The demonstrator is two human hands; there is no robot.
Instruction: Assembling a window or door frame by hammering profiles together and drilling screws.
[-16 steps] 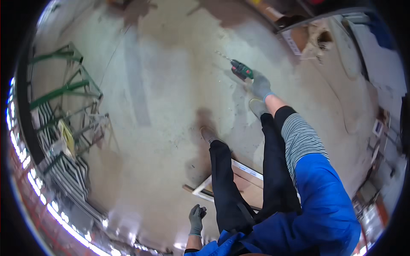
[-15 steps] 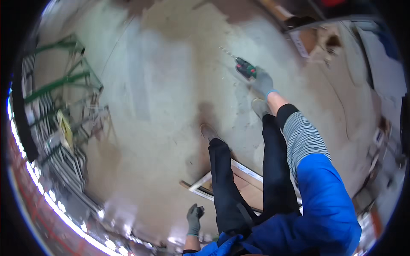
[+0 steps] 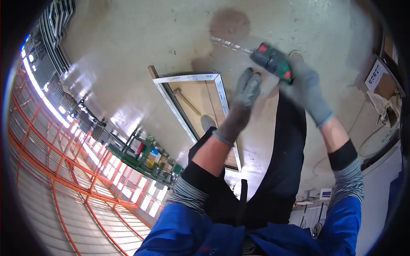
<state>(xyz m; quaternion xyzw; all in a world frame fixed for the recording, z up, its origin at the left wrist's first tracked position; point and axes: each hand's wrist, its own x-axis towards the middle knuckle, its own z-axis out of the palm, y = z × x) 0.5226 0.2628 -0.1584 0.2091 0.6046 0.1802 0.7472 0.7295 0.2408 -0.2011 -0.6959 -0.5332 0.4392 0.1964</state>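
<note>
Plainly, the drill (image 3: 271, 61) juts from right fingers (image 3: 295, 87).

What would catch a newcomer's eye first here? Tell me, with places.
First, the green-and-black power drill with a long metal spiral bit, in the grey-gloved right grip, upper right of centre. Next, the orange metal lattice sweeping across the lower left. Then the white-edged rectangular frame left of centre.

A grey floor (image 3: 128, 51) with a white-edged rectangular frame (image 3: 185, 78), a brown strip (image 3: 152, 71) at one corner.
</note>
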